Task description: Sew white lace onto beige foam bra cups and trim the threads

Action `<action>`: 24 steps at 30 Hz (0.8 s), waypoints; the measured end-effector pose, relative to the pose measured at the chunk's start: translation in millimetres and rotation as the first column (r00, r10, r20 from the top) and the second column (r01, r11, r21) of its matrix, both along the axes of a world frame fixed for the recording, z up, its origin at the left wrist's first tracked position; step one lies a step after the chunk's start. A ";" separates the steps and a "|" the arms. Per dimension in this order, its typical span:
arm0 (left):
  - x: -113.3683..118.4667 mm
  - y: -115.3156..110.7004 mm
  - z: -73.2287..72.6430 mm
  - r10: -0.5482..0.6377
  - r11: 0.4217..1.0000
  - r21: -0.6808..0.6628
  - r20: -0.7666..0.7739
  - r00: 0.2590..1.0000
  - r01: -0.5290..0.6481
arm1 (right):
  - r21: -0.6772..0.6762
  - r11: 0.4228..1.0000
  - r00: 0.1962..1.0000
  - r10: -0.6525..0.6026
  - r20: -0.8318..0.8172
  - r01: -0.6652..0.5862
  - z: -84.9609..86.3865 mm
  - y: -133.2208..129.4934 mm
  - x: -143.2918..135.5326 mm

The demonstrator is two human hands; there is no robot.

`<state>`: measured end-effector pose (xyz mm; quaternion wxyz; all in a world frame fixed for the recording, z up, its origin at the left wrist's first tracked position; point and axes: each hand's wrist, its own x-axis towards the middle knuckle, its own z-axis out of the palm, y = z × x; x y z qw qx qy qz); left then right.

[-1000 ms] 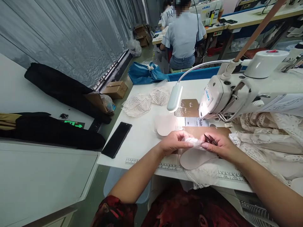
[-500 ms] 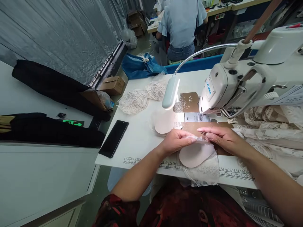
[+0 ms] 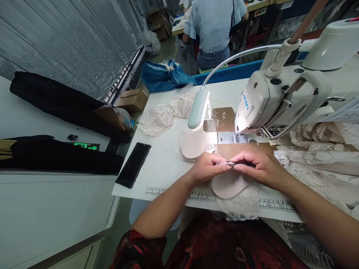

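Pinching the far edge of the lace-trimmed piece (image 3: 228, 187), the left hand (image 3: 208, 169) is positioned just beside the right hand (image 3: 258, 170), which grips dark snips (image 3: 244, 163). The piece extends nearside of both hands, over the worktop (image 3: 165, 160) edge.

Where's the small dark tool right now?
Head view, right of centre: the small dark tool is held in the right hand, its tip close to the left hand, just beyond the pale rounded piece.
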<state>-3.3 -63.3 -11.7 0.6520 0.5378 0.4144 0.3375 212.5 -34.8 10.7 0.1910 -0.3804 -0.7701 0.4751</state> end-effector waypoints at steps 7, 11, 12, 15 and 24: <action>-3.4 -9.8 20.9 0.011 0.995 0.100 -0.226 0.974 0.011 | -0.029 0.975 0.971 -0.223 -0.084 0.221 -13.2 2.8 7.9; -24.0 -4.4 50.5 0.261 0.896 0.443 -0.514 0.817 -0.007 | 0.189 0.951 0.970 -0.240 -0.046 0.244 -16.8 -3.1 9.7; -29.9 2.7 54.4 0.338 0.862 0.506 -0.527 0.779 -0.031 | 0.290 0.946 0.988 -0.153 0.004 0.145 -16.4 -6.3 6.5; -44.5 32.9 52.2 0.467 0.827 0.555 -0.598 0.652 -0.083 | 0.448 0.848 0.953 0.195 0.232 -0.282 -14.7 -15.8 -6.5; -52.1 42.4 23.9 0.183 0.981 0.145 -0.508 0.842 -0.126 | 0.324 0.924 0.924 0.070 0.375 -0.202 -6.0 0.7 39.6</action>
